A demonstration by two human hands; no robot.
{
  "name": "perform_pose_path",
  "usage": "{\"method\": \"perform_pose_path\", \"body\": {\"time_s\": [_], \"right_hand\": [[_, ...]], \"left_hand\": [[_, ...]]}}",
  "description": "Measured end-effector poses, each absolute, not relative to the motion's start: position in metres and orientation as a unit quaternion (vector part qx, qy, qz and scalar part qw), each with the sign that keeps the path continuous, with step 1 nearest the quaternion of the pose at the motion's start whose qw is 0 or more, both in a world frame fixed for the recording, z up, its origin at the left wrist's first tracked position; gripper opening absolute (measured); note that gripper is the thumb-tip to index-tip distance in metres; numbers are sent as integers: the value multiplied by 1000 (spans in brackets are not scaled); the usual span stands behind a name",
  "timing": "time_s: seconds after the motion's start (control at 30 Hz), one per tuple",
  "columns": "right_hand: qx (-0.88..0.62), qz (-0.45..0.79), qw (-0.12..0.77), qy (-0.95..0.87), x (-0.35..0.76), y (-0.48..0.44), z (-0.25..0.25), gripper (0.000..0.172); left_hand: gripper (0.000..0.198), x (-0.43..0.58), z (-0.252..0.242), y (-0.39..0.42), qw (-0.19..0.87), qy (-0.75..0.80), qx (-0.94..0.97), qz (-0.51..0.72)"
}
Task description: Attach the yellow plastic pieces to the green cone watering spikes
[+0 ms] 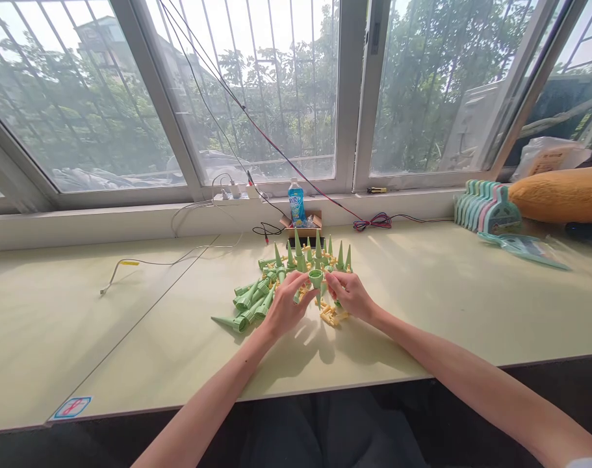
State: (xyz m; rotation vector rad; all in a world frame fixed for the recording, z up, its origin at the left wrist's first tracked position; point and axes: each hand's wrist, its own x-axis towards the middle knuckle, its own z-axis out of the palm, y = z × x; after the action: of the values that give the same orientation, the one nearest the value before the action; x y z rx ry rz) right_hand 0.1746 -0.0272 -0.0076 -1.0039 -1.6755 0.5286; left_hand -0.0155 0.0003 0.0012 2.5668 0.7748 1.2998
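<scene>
My left hand (290, 300) is closed around a green hollow plastic spike (316, 275), held with its open cup up and its point down. Close against the cup's right side, my right hand (348, 294) has its fingers pinched together; what is between them is too small to make out. Behind both hands, several green spikes (298, 250) stand point up. More green spikes (249, 300) lie in a loose pile left of my left hand. Small yellow plastic pieces (331, 316) lie below the held spike, and others are scattered among the standing spikes.
Behind the spikes stand a small cardboard box (315, 224) and a blue bottle (296, 203). Cables (373, 222) run along the windowsill and tabletop (422, 292). At the right are pastel plastic boards (488, 207) and a large orange cushion-like object (559, 195).
</scene>
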Motion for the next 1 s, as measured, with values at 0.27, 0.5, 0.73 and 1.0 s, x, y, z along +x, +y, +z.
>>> {"method": "perform_pose_path", "body": {"time_s": [0.27, 0.5, 0.73, 1.0], "right_hand": [[-419, 200, 549, -694, 173, -29, -4, 50], [-409, 149, 539, -721, 176, -29, -2, 42], [-383, 122, 523, -752, 177, -29, -3, 35], [-392, 134, 526, -743, 179, -29, -1, 36]], "left_hand": [[16, -14, -3, 4, 84, 290, 840, 450], [51, -14, 3, -1, 143, 298, 833, 444], [54, -14, 6, -4, 161, 298, 838, 427], [42, -17, 10, -7, 171, 271, 865, 386]]}}
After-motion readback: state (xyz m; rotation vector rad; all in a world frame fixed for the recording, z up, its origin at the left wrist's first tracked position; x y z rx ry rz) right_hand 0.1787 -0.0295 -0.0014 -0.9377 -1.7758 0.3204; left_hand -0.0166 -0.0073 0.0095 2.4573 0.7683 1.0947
